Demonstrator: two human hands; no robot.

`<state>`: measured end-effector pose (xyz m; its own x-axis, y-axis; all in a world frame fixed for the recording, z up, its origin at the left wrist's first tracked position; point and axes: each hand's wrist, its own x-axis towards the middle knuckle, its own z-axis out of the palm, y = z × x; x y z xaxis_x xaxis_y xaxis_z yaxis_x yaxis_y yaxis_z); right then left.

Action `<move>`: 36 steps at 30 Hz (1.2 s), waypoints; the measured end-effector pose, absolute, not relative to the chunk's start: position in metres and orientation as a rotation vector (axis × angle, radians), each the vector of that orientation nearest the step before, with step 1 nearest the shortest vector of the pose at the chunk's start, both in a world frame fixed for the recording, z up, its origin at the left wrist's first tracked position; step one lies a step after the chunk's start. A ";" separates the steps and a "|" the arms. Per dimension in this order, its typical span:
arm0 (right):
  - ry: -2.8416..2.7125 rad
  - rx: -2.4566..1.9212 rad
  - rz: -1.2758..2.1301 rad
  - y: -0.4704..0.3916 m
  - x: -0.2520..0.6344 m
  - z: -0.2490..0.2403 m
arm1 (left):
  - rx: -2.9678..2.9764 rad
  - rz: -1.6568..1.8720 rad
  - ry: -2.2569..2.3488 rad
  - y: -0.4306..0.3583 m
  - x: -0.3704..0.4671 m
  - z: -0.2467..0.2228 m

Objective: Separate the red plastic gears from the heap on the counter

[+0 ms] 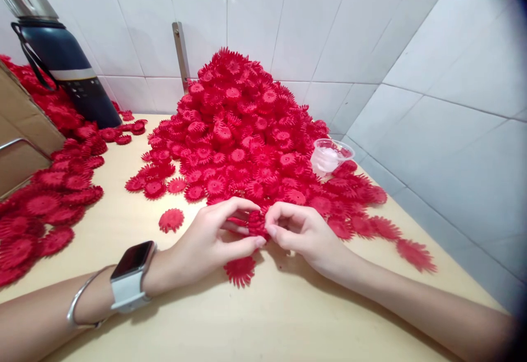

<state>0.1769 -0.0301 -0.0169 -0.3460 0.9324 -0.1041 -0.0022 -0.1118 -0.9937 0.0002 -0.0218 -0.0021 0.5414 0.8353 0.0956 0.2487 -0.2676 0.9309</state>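
Observation:
Between my two hands is a red fabric flower with fringed petals. My left hand holds it with the thumb below and the fingers curved around its far side. The fingertips of my right hand are pinched together at the flower's right edge; anything tiny between them is hidden. Just under my left thumb, a loose red flower piece lies flat on the table. A tall heap of similar red flower pieces rises right behind my hands.
A clear plastic cup leans in the heap's right side. More red pieces spread at the left, beside a cardboard box and a dark blue thermos. White tiled walls bound the pale wooden table at back and right.

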 end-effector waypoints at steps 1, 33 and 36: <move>-1.388 -1.092 1.545 -0.030 0.177 -0.017 | 1.814 0.763 0.909 -0.022 0.000 -0.002; -1.695 -1.048 1.158 -0.035 0.176 -0.014 | 1.925 0.825 0.914 -0.022 -0.001 -0.004; -1.592 -1.104 1.272 -0.033 0.176 -0.012 | 1.926 0.779 0.862 -0.022 0.000 -0.004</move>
<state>0.1756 -0.0325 -0.0117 -0.2979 0.9524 0.0650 0.1468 0.1130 -0.9827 0.0004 -0.0224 -0.0036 0.5656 0.8037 0.1846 0.2645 -0.3888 0.8825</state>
